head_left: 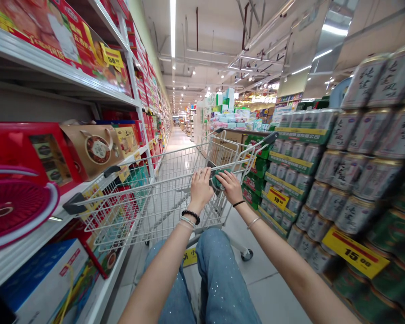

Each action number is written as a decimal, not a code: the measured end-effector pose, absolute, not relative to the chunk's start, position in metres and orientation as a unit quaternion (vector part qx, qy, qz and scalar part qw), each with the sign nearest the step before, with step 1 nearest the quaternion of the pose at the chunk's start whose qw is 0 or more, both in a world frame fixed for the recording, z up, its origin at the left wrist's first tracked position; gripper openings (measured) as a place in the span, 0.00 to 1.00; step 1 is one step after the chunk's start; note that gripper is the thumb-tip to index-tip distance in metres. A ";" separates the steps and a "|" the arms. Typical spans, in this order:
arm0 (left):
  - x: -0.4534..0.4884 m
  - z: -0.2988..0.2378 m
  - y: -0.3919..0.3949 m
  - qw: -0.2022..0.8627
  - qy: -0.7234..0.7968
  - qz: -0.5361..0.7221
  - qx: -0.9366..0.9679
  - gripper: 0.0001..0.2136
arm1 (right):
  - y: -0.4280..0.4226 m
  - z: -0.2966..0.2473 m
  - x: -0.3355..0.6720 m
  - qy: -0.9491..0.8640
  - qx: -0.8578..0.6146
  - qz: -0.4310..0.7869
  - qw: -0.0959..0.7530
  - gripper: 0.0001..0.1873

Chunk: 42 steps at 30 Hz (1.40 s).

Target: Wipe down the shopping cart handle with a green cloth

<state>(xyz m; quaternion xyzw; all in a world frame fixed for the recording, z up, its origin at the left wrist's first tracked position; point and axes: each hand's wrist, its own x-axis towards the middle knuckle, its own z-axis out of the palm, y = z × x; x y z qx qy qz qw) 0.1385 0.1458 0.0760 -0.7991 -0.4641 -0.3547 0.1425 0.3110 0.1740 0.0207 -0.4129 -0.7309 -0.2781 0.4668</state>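
A grey wire shopping cart stands sideways in front of my legs, its dark handle bar at the upper right. My left hand curls over the cart's near side, with its fingertips over the wires. Just to the right, my right hand rests its bent fingers on a small dark green rounded item against the cart's side. What this item is I cannot make out, and my fingers partly cover it. Both palms face away from view. My knees in blue jeans are bent below the cart.
Shelves with red gift boxes line the left, and a magenta fan-like item sticks out there. Stacked cans with yellow price signs rise close on the right. A cardboard box shows behind the cart. A tiled aisle runs ahead.
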 end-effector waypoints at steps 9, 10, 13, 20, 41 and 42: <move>0.073 0.073 0.139 0.137 -0.562 -0.405 -0.708 0.25 | 0.184 0.056 0.334 -0.632 -0.450 -0.333 0.536 0.33; 0.068 0.072 0.138 0.140 -0.565 -0.406 -0.705 0.25 | 0.187 0.056 0.324 -0.632 -0.456 -0.322 0.537 0.33; 0.063 0.072 0.137 0.140 -0.562 -0.400 -0.710 0.27 | 0.191 0.051 0.278 -0.623 -0.472 -0.280 0.558 0.32; 0.062 0.072 0.136 0.137 -0.545 -0.389 -0.730 0.28 | 0.177 0.053 0.215 -0.732 -0.386 -0.260 0.497 0.31; 0.053 0.066 0.143 0.135 -0.537 -0.400 -0.730 0.28 | 0.175 0.063 0.172 -0.732 -0.419 -0.198 0.499 0.28; 0.044 0.066 0.143 0.137 -0.540 -0.400 -0.728 0.27 | 0.175 0.064 0.179 -0.741 -0.411 -0.200 0.491 0.28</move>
